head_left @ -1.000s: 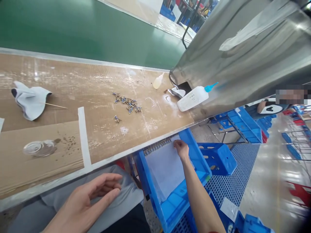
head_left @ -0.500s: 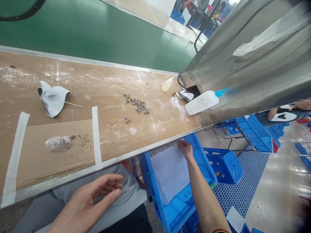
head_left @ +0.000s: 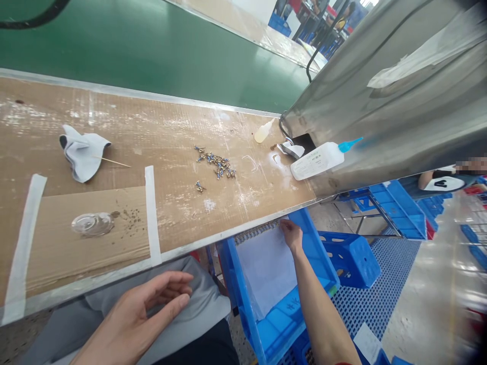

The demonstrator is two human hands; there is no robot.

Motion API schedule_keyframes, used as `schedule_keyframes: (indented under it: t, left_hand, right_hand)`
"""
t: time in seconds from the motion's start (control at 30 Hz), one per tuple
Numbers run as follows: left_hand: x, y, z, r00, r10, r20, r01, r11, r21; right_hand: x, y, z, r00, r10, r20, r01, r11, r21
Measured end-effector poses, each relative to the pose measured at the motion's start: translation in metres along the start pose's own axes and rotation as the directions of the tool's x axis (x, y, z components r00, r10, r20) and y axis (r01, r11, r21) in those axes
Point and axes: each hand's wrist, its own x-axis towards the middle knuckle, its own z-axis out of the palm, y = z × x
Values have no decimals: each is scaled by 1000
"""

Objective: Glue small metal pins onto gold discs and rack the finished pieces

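Note:
My left hand (head_left: pixel 142 317) hovers over my lap below the bench edge, fingers loosely spread, holding nothing. My right arm reaches down into a blue plastic crate (head_left: pixel 321 263) under the bench. My right hand (head_left: pixel 292 235) rests at the far edge of a white sheet (head_left: pixel 266 268) lying in the crate, its fingers curled on the sheet's top edge near a row of small metal parts (head_left: pixel 254 233). On the cardboard-covered bench (head_left: pixel 171 203) lies a cluster of small brass and blue parts (head_left: pixel 216 165).
A white glue bottle with a blue tip (head_left: pixel 319 158) and a small yellowish bottle (head_left: pixel 263 132) lie near a steel housing (head_left: pixel 380 101). A grey cloth with a stick (head_left: pixel 81 152) and a clear dish (head_left: pixel 92 223) sit left. A green conveyor belt (head_left: pixel 152 50) runs behind. More blue crates (head_left: pixel 352 256) stand right.
The view has shifted slightly, so the bench items sit further right than a second ago. Both hands have held their places.

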Motion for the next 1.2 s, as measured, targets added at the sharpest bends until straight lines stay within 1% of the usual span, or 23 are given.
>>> schedule_keyframes:
  t: [0.13,0.23,0.47,0.7,0.8,0.93,1.07,1.2]
  left_hand:
    - [0,-3,-1,1000,0,7,0,1000,6]
    - [-1,-4,-2,1000,1,19,-1,1000,11]
    - [-2,-3,-3,1000,-16,16,15,1000,5]
    - [-2,4,-2,1000,-4,1,4,1000,9]
    - [-2,8,-2,1000,-2,0,2,1000,2]
    - [-2,8,-2,1000,-8,3,8,1000,19]
    - [-1,4,-1,1000,-5,14,5,1000,30]
    - [-2,4,-2,1000,8,7,-8,1000,14]
  right_hand:
    - [-7,-9,0,995,-104,2,103,991,-81]
    - [-10,-15,1,989,-150,0,149,977,-151]
    - [-14,-21,-1,976,-217,12,212,938,-273]
    - [-18,-23,-5,967,-248,55,253,920,-300]
    - [-18,-22,-7,969,-242,46,245,928,-280]
    - [-16,-18,-6,981,-193,7,190,956,-224]
    - [-12,-13,3,991,-132,-17,127,976,-176]
    - [-10,-10,11,994,-101,-30,95,985,-143]
